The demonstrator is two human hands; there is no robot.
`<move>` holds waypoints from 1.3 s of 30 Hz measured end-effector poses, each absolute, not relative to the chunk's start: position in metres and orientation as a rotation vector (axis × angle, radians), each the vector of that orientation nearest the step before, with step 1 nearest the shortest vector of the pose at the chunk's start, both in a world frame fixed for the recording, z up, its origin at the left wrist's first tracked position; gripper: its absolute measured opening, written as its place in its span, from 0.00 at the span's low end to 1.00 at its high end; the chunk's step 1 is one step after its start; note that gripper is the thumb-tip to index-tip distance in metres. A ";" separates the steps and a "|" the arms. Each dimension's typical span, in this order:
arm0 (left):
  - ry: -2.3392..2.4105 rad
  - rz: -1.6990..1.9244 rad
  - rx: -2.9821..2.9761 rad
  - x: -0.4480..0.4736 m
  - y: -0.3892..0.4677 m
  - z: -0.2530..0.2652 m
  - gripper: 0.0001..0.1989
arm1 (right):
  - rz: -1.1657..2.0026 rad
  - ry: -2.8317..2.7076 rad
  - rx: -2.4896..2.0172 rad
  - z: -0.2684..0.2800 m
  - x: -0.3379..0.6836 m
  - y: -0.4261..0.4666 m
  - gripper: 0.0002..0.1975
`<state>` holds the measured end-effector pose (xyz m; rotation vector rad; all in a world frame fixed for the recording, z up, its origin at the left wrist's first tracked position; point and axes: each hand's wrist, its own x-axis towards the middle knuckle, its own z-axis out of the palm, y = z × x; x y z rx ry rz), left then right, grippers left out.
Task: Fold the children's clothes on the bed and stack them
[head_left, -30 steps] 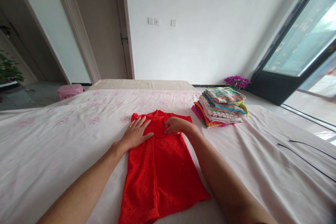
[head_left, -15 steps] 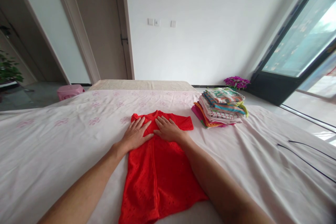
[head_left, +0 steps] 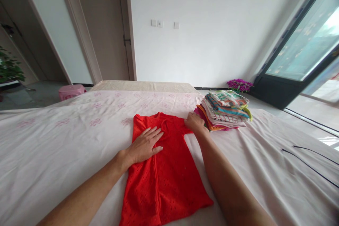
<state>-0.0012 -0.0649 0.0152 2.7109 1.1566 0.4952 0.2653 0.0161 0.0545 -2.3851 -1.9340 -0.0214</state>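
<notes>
Red garment [head_left: 164, 169] laid flat on the bed [head_left: 53, 141].
It is pressed by the left hand [head_left: 145, 145], fingers spread; its sleeve is pinched by the right hand [head_left: 194, 123] beside stacked clothes [head_left: 225, 109].

The garment [head_left: 164, 169] lies on the bed [head_left: 53, 141], left of the folded stack [head_left: 225, 109].
</notes>
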 end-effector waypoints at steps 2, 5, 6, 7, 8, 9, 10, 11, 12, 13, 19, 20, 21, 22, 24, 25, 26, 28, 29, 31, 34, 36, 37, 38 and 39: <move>1.159 0.474 2.682 0.001 -0.065 0.013 0.31 | 0.036 -1.917 -2.428 0.052 0.272 0.019 0.21; 1.138 0.567 2.581 -0.001 -0.064 0.012 0.27 | 0.119 -1.887 -2.430 0.053 0.279 0.021 0.17; 1.128 0.629 2.521 -0.001 -0.063 0.012 0.26 | 0.138 -1.865 -2.412 0.054 0.281 0.021 0.16; 1.121 0.706 2.440 -0.002 -0.063 0.012 0.24 | 0.169 -1.844 -2.371 0.056 0.281 0.020 0.15; 1.119 0.796 2.337 -0.002 -0.062 0.012 0.23 | 0.238 -1.827 -2.299 0.059 0.280 0.019 0.14; 1.119 0.893 2.211 -0.001 -0.061 0.013 0.23 | 0.354 -1.801 -2.197 0.063 0.276 0.018 0.13; 1.112 0.989 2.064 -0.001 -0.060 0.014 0.23 | 0.509 -1.759 -2.062 0.066 0.269 0.016 0.14; 1.093 1.075 1.898 -0.001 -0.059 0.015 0.23 | 0.692 -1.702 -1.897 0.071 0.260 0.013 0.15; 1.057 1.144 1.719 -0.001 -0.058 0.017 0.25 | 0.882 -1.626 -1.712 0.075 0.249 0.009 0.16; 1.005 1.191 1.538 -0.001 -0.057 0.018 0.26 | 1.063 -1.544 -1.523 0.080 0.237 0.004 0.18; 0.810 1.156 0.931 -0.008 -0.050 0.022 0.26 | 1.607 -1.490 -0.864 0.093 0.178 -0.020 0.17; 0.845 1.150 0.926 -0.008 -0.049 0.020 0.26 | 1.576 -1.496 -0.927 0.092 0.177 -0.021 0.15; 0.899 1.156 0.944 -0.007 -0.049 0.018 0.27 | 1.534 -1.505 -1.009 0.090 0.177 -0.021 0.13; 0.963 1.171 0.987 -0.005 -0.048 0.016 0.29 | 1.487 -1.520 -1.094 0.089 0.179 -0.020 0.12; 1.092 1.219 1.104 0.000 -0.047 0.010 0.33 | 1.387 -1.566 -1.227 0.086 0.185 -0.018 0.11; 1.140 1.244 1.155 0.002 -0.046 0.008 0.34 | 1.338 -1.591 -1.270 0.086 0.188 -0.017 0.10; 1.166 1.267 1.191 0.004 -0.044 0.005 0.33 | 1.293 -1.619 -1.300 0.086 0.191 -0.016 0.10; 1.171 1.322 1.201 0.004 -0.041 0.002 0.31 | 1.218 -1.701 -1.352 0.088 0.195 -0.016 0.10; 1.161 1.356 1.187 0.002 -0.039 0.001 0.30 | 1.181 -1.761 -1.379 0.089 0.196 -0.017 0.11; 1.137 1.420 1.142 -0.003 -0.035 0.001 0.29 | 1.077 -1.926 -1.444 0.093 0.198 -0.019 0.13; 1.130 1.444 1.063 -0.009 -0.032 0.002 0.30 | 0.828 -2.217 -1.570 0.100 0.202 -0.029 0.19; 1.132 1.437 1.040 -0.011 -0.032 0.003 0.31 | 0.667 -2.397 -1.640 0.105 0.205 -0.044 0.23; 1.135 1.440 1.041 -0.011 -0.032 0.003 0.31 | 0.596 -2.478 -1.662 0.108 0.206 -0.054 0.25; 1.140 1.448 1.047 -0.011 -0.032 0.003 0.30 | 0.535 -2.553 -1.675 0.109 0.208 -0.067 0.27; 1.148 1.459 1.055 -0.011 -0.032 0.003 0.30 | 0.474 -2.616 -1.687 0.110 0.211 -0.080 0.28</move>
